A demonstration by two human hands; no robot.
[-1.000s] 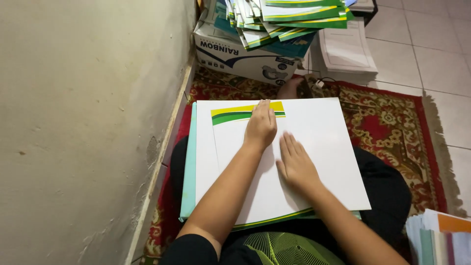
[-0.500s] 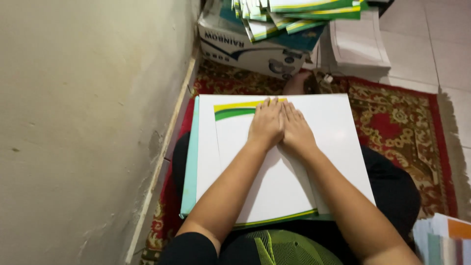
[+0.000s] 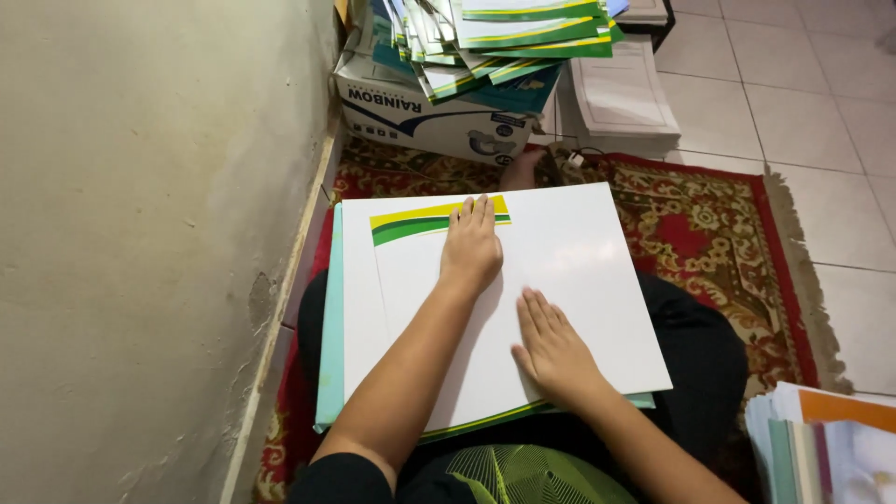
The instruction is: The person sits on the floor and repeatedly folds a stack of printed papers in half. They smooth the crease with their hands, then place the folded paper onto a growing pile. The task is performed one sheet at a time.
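- The sheet stack (image 3: 579,280) lies on the person's lap, over the rug (image 3: 728,233).
- Both hands rest on it: left hand (image 3: 471,247) farther, right hand (image 3: 553,347) nearer.
- A cardboard box (image 3: 425,117) stands beyond, against the wall (image 3: 140,233).

Tiled floor (image 3: 821,112): red patterned rug (image 3: 719,233) near centre; cardboard box (image 3: 429,117) far, against left wall; white paper stack (image 3: 621,93) just right of box; folder pile (image 3: 821,439) near right.
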